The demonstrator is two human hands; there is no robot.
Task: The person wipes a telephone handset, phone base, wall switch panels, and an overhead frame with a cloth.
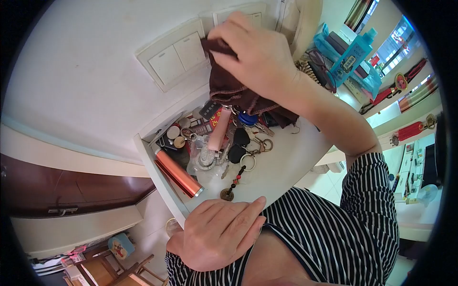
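Note:
My right hand point(260, 59) is closed on a dark brown cloth point(231, 88), lifted over the back of a white drawer point(281, 164). The cloth hangs down and hides part of the contents. Across the drawer's front edge lies my left hand point(222, 231), fingers stretched out, thumb hidden. Near its fingertips is a bead charm with a coin point(227, 194). Inside the drawer are black key fobs point(237, 145) with rings, a pink strap-like item point(219, 131), an orange cylinder point(179, 174), a clear plastic bag point(198, 164) and a blue round item point(248, 118).
Wall switches point(176, 55) sit behind the drawer. At the right, a blue bottle point(353, 57) and glasses point(320, 66) stand on a surface. Red tassel ornaments point(412, 131) hang farther right. A wooden chair point(102, 267) is at the lower left.

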